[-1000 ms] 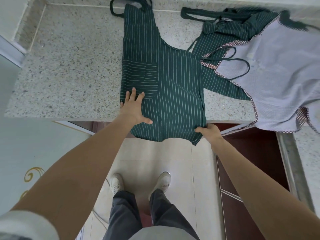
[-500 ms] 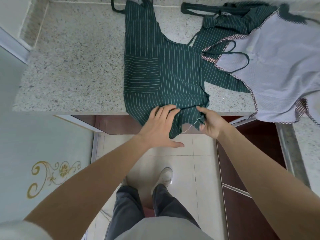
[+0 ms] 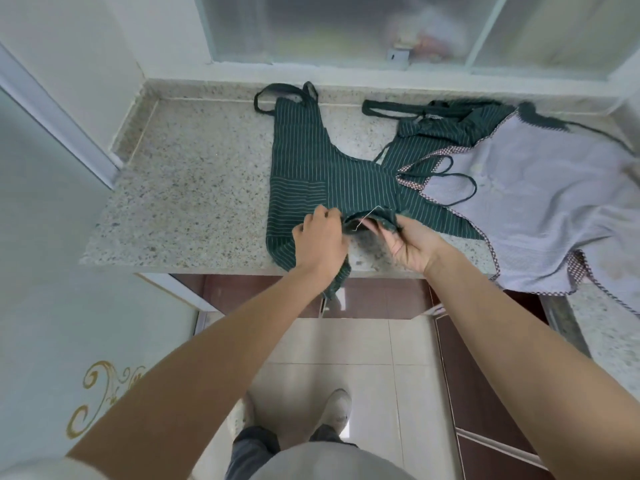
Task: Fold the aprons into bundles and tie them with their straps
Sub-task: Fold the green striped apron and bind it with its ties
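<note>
Both hands work the dark green pinstriped cotton apron (image 3: 311, 181) at the speckled granite counter (image 3: 194, 202) front edge: our left hand (image 3: 320, 237) and right hand (image 3: 408, 242) pinch its rolled hem. We risk it slipping off the edge.

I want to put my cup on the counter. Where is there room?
The bare speckled counter left of the green striped apron is free, up to the wall. A small bare patch sits behind, between the two green aprons. The right side is crowded: the lilac apron and another green apron cover it.
</note>
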The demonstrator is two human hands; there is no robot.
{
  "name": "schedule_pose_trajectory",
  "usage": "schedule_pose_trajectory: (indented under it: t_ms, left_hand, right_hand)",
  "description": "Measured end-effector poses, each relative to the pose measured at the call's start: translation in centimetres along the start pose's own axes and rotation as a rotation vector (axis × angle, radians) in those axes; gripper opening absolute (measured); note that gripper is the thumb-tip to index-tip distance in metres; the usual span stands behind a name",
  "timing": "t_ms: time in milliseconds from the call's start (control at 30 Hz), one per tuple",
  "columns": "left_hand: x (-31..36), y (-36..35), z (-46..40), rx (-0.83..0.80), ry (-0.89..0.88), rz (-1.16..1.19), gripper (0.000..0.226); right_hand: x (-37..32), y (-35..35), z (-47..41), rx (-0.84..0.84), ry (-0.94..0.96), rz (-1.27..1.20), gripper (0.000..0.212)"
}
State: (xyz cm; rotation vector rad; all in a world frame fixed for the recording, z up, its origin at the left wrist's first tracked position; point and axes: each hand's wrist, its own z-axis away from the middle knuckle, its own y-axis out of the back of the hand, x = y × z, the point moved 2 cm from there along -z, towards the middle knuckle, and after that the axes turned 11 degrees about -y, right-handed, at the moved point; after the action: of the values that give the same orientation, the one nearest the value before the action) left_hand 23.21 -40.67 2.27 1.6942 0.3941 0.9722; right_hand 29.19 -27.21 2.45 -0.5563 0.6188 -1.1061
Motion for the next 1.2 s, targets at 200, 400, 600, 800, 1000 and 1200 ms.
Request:
schedule_pose_trajectory:
  t_ms: [200, 400, 600, 800, 1000, 1200]
  left_hand:
    - [-3.1, 5.0, -1.1, 0.028, 0.145, -0.104, 0.026]
    - [-6.2, 9.2, -2.4, 0.103, 0.061, -0.054, 0.025]
    - [-5.3, 12.2, -3.4, -0.016, -0.255, -0.042, 0.017]
    - [-4.9, 15.0, -4.5, -0.104, -0.322, -0.071, 0.033]
    - [-5.2, 17.3, -4.5, -0.135, -0.311, -0.155, 0.03]
    - [-6.6, 17.9, -4.1, -0.349, -0.159, -0.079, 0.05]
  right_hand:
    - [-1.9, -3.0, 1.1, 0.093, 0.061, -0.141, 0.034]
    - [-3.0, -5.4, 2.0, 0.255, 0.227, 0.016, 0.026]
    - [-3.7, -6.8, 4.3, 0.202, 0.438, 0.024, 0.047]
    - [-4.3, -7.6, 5.5, 0.398, 0.392, 0.861, 0.067]
    - [-5.0, -8.6, 6.1, 0.415, 0.638, 0.947, 0.018]
    - [-6.1, -7.9, 5.0, 0.348, 0.627, 0.899, 0.045]
